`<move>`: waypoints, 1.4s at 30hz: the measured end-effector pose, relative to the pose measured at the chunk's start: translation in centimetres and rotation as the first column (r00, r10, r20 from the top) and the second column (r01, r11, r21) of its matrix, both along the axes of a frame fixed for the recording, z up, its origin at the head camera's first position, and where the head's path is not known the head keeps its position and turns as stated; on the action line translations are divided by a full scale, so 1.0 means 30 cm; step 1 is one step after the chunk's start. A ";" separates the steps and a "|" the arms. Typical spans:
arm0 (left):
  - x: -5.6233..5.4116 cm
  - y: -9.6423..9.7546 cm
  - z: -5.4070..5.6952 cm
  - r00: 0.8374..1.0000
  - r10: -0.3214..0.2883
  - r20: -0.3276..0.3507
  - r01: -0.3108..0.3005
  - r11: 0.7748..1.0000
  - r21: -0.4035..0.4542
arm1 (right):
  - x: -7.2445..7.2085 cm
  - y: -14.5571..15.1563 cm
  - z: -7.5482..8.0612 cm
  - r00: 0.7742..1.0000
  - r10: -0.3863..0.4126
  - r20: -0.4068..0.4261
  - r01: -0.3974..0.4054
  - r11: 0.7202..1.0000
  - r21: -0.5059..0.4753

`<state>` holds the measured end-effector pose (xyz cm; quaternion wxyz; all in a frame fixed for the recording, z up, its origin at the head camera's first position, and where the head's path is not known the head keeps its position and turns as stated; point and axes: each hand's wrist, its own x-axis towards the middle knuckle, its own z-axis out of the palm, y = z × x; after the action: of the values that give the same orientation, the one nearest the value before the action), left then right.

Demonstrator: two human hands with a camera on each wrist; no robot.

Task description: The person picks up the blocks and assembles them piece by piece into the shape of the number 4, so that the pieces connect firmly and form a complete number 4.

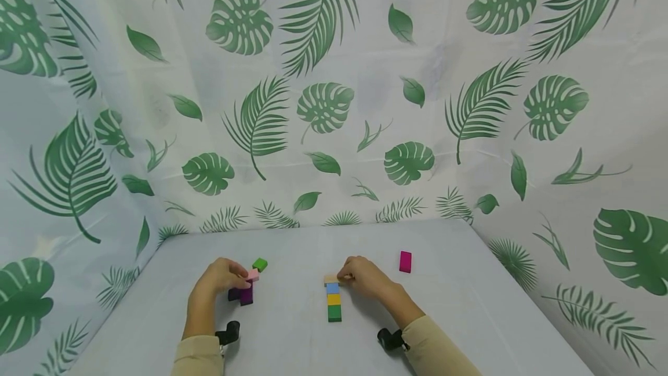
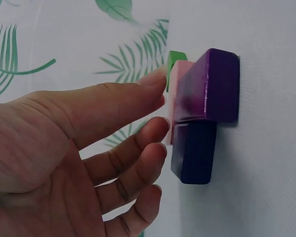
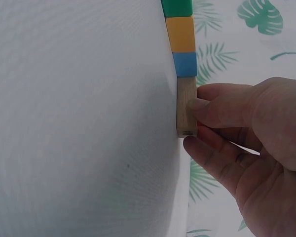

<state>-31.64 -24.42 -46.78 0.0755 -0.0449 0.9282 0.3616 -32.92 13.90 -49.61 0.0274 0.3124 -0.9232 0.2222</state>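
Note:
In the head view, my right hand [image 1: 365, 277] holds a plain wooden block [image 3: 186, 108] between thumb and fingers. It lies crosswise at the far end of a row: a blue block [image 1: 333, 288], a yellow block [image 1: 333, 299] and a green block [image 1: 334, 313]. My left hand [image 2: 79, 143] is beside a small cluster at the left, fingers loosely bent and thumb tip close to the pink block [image 1: 253, 275]. Next to the pink one are a purple block [image 2: 222, 86] and a dark navy block [image 2: 197, 153]. Whether the left fingertips touch any block is unclear.
A light green block [image 1: 260, 264] lies just beyond the pink one. Farther right, a magenta block [image 1: 405, 261] rests on the white table [image 1: 287, 341]. Leaf-printed cloth [image 1: 323, 149] hangs behind the table and along both sides.

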 end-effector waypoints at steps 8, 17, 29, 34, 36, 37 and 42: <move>0.000 0.001 -0.014 1.000 -0.026 0.010 0.026 1.000 0.002 | 0.002 -0.001 -0.003 1.000 -0.001 0.000 0.001 1.000 -0.003; 0.006 0.007 -0.002 0.999 -0.045 0.026 0.046 0.999 -0.025 | -0.002 -0.002 -0.006 1.000 -0.005 -0.002 0.005 1.000 0.000; -0.007 0.024 -0.010 0.997 -0.071 0.019 0.072 0.996 -0.043 | 0.000 -0.001 0.001 1.000 0.002 -0.007 -0.002 1.000 -0.002; -0.006 0.032 -0.010 0.997 -0.073 0.009 0.073 0.997 -0.035 | -0.001 0.000 0.003 1.000 0.001 -0.010 -0.001 1.000 -0.002; -0.005 0.037 -0.010 0.997 -0.074 0.006 0.074 0.997 -0.026 | -0.002 0.001 0.002 1.000 -0.001 -0.008 0.001 1.000 -0.002; -0.001 0.041 -0.007 0.997 -0.080 0.002 0.080 0.997 -0.023 | -0.002 0.001 0.002 1.000 -0.001 -0.007 0.001 1.000 -0.002; 0.010 0.063 -0.002 0.995 -0.097 -0.014 0.097 0.995 -0.013 | 0.000 0.001 0.000 1.000 0.010 -0.018 -0.010 1.000 0.000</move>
<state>-31.35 -22.52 -46.84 0.0858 0.0023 0.9320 0.3522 -32.93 13.93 -49.61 0.0344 0.3188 -0.9214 0.2194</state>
